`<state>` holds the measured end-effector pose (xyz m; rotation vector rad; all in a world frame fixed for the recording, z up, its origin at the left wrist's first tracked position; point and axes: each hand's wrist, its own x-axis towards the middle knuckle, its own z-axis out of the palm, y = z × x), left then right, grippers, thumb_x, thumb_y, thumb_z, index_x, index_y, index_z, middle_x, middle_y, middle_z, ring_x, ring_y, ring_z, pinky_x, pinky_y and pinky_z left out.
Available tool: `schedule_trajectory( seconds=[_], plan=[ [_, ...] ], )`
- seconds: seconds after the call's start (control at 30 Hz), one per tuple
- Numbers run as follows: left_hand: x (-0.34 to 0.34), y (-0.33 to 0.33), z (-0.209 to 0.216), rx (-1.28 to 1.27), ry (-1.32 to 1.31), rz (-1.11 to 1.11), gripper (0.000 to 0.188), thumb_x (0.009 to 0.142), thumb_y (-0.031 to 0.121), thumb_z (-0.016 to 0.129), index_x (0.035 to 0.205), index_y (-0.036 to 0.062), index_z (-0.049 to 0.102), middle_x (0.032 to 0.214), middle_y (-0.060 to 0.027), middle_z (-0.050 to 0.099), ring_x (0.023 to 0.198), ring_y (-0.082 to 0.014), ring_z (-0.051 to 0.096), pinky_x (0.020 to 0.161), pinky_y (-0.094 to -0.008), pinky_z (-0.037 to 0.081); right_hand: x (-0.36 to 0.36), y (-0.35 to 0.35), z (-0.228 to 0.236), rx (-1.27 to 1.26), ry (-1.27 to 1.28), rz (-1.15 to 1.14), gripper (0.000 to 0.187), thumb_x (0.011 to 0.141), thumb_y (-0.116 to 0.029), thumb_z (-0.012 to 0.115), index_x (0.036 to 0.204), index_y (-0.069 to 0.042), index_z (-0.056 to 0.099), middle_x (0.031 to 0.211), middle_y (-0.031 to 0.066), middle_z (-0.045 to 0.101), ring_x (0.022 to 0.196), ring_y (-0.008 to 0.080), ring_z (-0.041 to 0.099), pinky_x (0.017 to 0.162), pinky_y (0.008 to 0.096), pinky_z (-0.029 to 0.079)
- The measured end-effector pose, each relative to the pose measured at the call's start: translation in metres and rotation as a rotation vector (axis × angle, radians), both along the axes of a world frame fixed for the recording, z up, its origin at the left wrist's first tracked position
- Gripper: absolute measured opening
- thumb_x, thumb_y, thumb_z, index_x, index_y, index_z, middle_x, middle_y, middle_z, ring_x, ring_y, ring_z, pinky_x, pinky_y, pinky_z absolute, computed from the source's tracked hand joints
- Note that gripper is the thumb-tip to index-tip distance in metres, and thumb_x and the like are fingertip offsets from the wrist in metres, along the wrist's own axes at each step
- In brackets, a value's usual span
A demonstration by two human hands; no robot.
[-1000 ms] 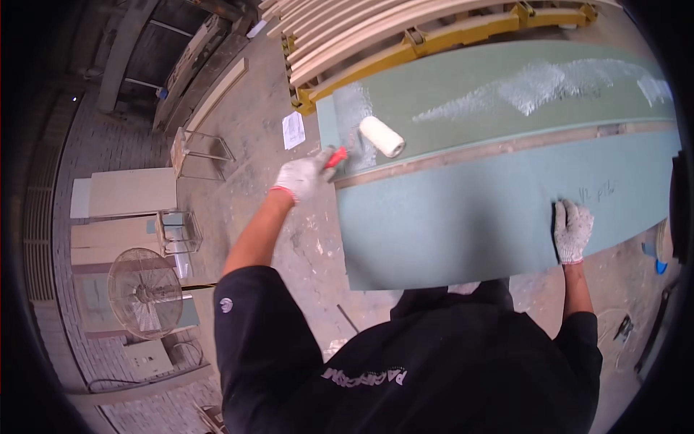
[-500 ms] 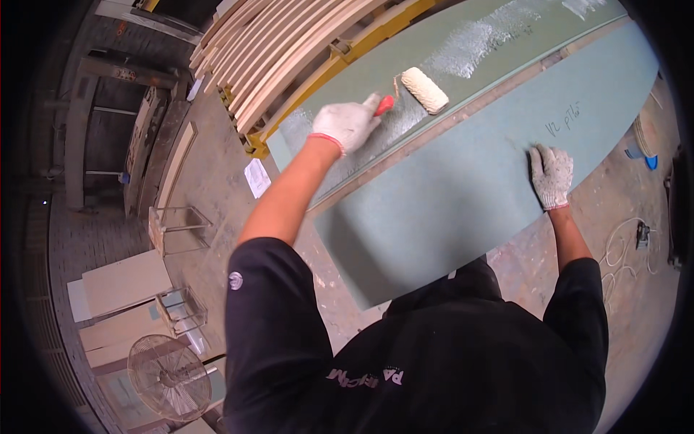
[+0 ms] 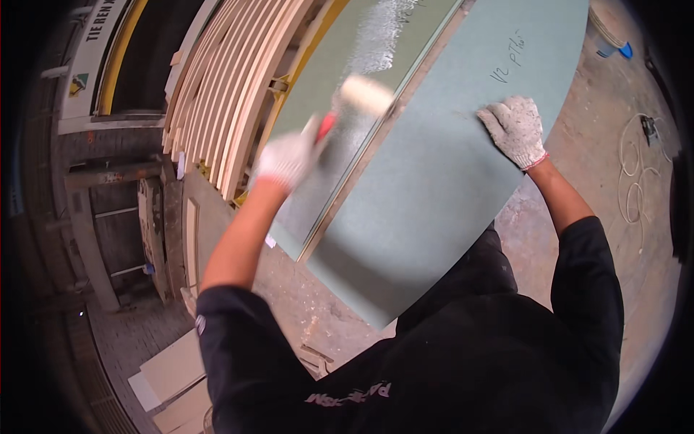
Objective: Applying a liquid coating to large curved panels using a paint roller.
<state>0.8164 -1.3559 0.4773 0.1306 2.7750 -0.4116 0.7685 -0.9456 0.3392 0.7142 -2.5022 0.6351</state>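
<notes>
My left hand, in a white knit glove and slightly blurred, is closed round the red handle of a paint roller. The roller's cream sleeve lies over the dark green board, where whitish wet-looking streaks mark the surface. On the pale blue-green board nearer to me rests my right hand, also gloved, with its fingers out flat by the board's right edge. Some dark handwriting sits just beyond those fingers. A narrow gap with a brownish strip runs between the two boards.
Curved wooden strips stand stacked at the far left, beside a yellow bar. On the floor at right are a cable with a small dark device and a tub with a blue part. Flat panels lie at lower left.
The view has turned, so the boards now run more steeply up the picture. My left hand and the roller are blurred by motion; my right hand stays on the near board.
</notes>
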Motion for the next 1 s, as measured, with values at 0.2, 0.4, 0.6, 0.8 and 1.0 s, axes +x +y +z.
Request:
schedule_trajectory(
  seconds=[0.2, 0.4, 0.6, 0.8, 1.0],
  plan=[
    [-0.120, 0.070, -0.025, 0.162, 0.147, -0.072, 0.042, 0.105, 0.041, 0.041, 0.125, 0.0068, 0.054, 0.098, -0.0249, 0.072, 0.093, -0.0433, 0.070, 0.081, -0.0547, 0.055, -0.004, -0.002, -0.006, 0.022, 0.052, 0.027, 0.016, 0.089, -0.027, 0.075, 0.087, -0.011, 0.073, 0.078, 0.0077, 0.062, 0.077, 0.0301, 0.060, 0.073, 0.0427, 0.045],
    [0.114, -0.109, -0.010, -0.045, -0.071, -0.092, 0.056, 0.102, 0.037, 0.057, 0.150, 0.0108, 0.046, 0.080, -0.0227, 0.070, 0.067, -0.0409, 0.070, 0.057, -0.0527, 0.054, 0.001, 0.005, -0.017, -0.079, 0.043, -0.083, 0.016, 0.088, -0.026, 0.076, 0.086, -0.011, 0.072, 0.081, 0.0069, 0.064, 0.079, 0.0288, 0.061, 0.075, 0.0424, 0.047],
    [0.145, -0.109, 0.045, -0.196, -0.262, -0.037, 0.058, 0.101, 0.037, 0.060, 0.153, 0.0161, 0.044, 0.085, -0.0245, 0.071, 0.071, -0.0400, 0.071, 0.058, -0.0513, 0.055, 0.000, 0.005, -0.019, -0.126, -0.001, -0.118, 0.017, 0.088, -0.027, 0.075, 0.085, -0.011, 0.072, 0.078, 0.0068, 0.065, 0.078, 0.0286, 0.061, 0.075, 0.0414, 0.047],
    [-0.106, 0.042, -0.025, 0.058, 0.012, 0.084, 0.053, 0.105, 0.045, 0.043, 0.145, 0.0112, 0.044, 0.105, -0.0268, 0.072, 0.094, -0.0439, 0.071, 0.083, -0.0563, 0.056, -0.001, 0.002, 0.000, 0.022, -0.113, -0.033, 0.014, 0.088, -0.024, 0.074, 0.086, -0.011, 0.072, 0.072, 0.0072, 0.061, 0.075, 0.0297, 0.059, 0.073, 0.0423, 0.045],
    [-0.167, 0.038, -0.022, 0.137, 0.046, -0.096, 0.048, 0.105, 0.045, 0.043, 0.135, 0.0098, 0.054, 0.107, -0.0266, 0.071, 0.100, -0.0455, 0.068, 0.087, -0.0549, 0.054, -0.006, 0.001, -0.014, -0.032, -0.004, 0.052, 0.014, 0.089, -0.025, 0.073, 0.087, -0.011, 0.071, 0.076, 0.0072, 0.060, 0.077, 0.0300, 0.059, 0.073, 0.0419, 0.045]
  ],
)
